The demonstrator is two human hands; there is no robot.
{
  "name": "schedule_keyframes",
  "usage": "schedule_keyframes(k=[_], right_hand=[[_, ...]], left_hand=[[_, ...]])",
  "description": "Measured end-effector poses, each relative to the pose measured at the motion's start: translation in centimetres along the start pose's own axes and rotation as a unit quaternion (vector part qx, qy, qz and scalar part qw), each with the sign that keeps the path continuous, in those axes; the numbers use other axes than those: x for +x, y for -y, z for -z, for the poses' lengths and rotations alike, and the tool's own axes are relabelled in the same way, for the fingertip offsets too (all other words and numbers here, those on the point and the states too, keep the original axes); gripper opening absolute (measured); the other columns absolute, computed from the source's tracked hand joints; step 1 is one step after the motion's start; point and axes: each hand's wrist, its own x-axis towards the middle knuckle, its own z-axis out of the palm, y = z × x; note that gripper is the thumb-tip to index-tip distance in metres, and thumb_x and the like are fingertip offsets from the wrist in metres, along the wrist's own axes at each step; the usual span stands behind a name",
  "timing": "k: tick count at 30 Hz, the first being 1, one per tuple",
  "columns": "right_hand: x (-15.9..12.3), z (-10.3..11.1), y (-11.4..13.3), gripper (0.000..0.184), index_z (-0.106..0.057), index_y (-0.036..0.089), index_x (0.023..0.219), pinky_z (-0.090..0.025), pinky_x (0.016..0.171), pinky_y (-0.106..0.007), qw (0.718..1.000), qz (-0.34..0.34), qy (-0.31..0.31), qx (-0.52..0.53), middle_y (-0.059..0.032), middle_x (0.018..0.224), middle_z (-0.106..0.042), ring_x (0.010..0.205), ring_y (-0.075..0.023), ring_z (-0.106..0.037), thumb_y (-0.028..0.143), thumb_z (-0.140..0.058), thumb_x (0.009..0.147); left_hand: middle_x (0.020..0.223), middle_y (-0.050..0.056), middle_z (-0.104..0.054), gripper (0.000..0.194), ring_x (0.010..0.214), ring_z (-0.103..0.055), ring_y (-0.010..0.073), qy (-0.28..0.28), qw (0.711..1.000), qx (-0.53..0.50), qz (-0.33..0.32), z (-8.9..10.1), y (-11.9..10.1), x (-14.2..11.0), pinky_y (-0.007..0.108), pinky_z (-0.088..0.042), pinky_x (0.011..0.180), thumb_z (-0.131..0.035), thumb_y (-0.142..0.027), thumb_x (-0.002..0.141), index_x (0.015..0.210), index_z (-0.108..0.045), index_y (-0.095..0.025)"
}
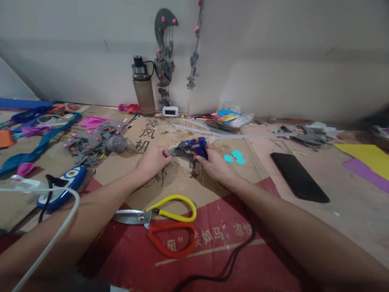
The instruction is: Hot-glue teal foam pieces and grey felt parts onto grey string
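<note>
- Presently, the grey felt piece lies on the cardboard between the two hands, with the blue glue gun above it and very near.
- The right hand is closed around the handle of the glue gun. The left hand has its fingertips pinched together beside the left end of the felt; whether they grip a thread, I cannot tell.
- If the gun is hot, which I cannot see, its nozzle could burn the left fingers, because they are so close to it.
- Loose strings lie just below the left hand, so they could catch on the fingers or stick in stray glue.
- The black cord curves over the cardboard under the right forearm; a pull on it could jerk the gun and spoil the aim.
- The scissors rest partly open in front of the hands, blades to the left, so a lowering left forearm could meet the metal.
- On the left, the yarn ball and the white cable narrow the way.
- On the right, beyond the turquoise cutouts, some bare table around the black phone gives more room.
</note>
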Motion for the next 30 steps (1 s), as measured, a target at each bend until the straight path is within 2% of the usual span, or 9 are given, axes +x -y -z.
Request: schedule_keyframes(k=[4, 8, 11, 18, 25, 30], right_hand=[[0.0, -0.1, -0.4, 0.031, -0.053, 0.016, 0.109, -0.043, 0.085, -0.033, 0.999, 0.03, -0.019, 0.037, -0.0105, 0.109, -0.062, 0.097, -0.0215, -0.058, 0.037, -0.049, 0.086], [0.0, 0.0, -0.3, 0.027, -0.055, 0.015, 0.099, -0.044, 0.077, -0.032, 1.0, 0.011, 0.011, 0.012, -0.0105, 0.098, -0.065, 0.087, -0.022, -0.06, 0.037, -0.051, 0.085], [-0.1, 0.1, 0.3, 0.022, -0.056, 0.016, 0.099, -0.044, 0.077, -0.031, 1.0, 0.014, 0.022, -0.004, -0.0113, 0.099, -0.065, 0.09, -0.0224, -0.06, 0.033, -0.051, 0.085], [-0.2, 0.1, 0.3, 0.024, -0.055, 0.017, 0.101, -0.043, 0.081, -0.032, 1.0, 0.01, -0.004, 0.003, -0.0112, 0.104, -0.064, 0.093, -0.0226, -0.059, 0.035, -0.05, 0.086], [-0.2, 0.1, 0.3, 0.022, -0.056, 0.018, 0.098, -0.043, 0.075, -0.031, 1.0, 0.006, 0.019, -0.013, -0.0112, 0.099, -0.066, 0.09, -0.0238, -0.061, 0.034, -0.051, 0.085], [-0.2, 0.0, 0.4, 0.023, -0.055, 0.017, 0.1, -0.044, 0.078, -0.031, 1.0, -0.004, -0.004, -0.008, -0.011, 0.101, -0.065, 0.091, -0.0227, -0.06, 0.034, -0.05, 0.086]], left_hand=[[0.068, 0.003, -0.068, 0.02, 0.064, -0.059, 0.0154, 0.006, 1.0, 0.006, 0.003, 0.1, -0.1, 0.0, 0.025, -0.039, 0.059, -0.056, -0.033, 0.071, 0.071, -0.069, -0.018], [0.068, 0.002, -0.068, 0.02, 0.065, -0.059, 0.0157, 0.005, 1.0, -0.001, 0.001, 0.1, -0.1, 0.0, 0.025, -0.04, 0.06, -0.056, -0.034, 0.071, 0.07, -0.069, -0.019], [0.069, 0.002, -0.069, 0.018, 0.066, -0.06, 0.0158, 0.006, 1.0, 0.007, 0.009, 0.1, -0.2, 0.1, 0.025, -0.04, 0.061, -0.057, -0.032, 0.07, 0.071, -0.069, -0.019], [0.067, 0.003, -0.068, 0.019, 0.062, -0.058, 0.0156, 0.005, 1.0, 0.006, 0.011, 0.0, -0.1, 0.1, 0.025, -0.038, 0.058, -0.057, -0.033, 0.07, 0.069, -0.069, -0.018], [0.066, 0.002, -0.068, 0.019, 0.062, -0.058, 0.0148, 0.007, 1.0, 0.002, 0.006, 0.0, -0.1, 0.1, 0.025, -0.039, 0.059, -0.057, -0.033, 0.071, 0.07, -0.069, -0.018], [0.068, 0.003, -0.069, 0.019, 0.063, -0.058, 0.0152, 0.005, 1.0, 0.017, 0.009, 0.0, -0.1, 0.2, 0.025, -0.04, 0.06, -0.057, -0.032, 0.071, 0.069, -0.069, -0.018]])
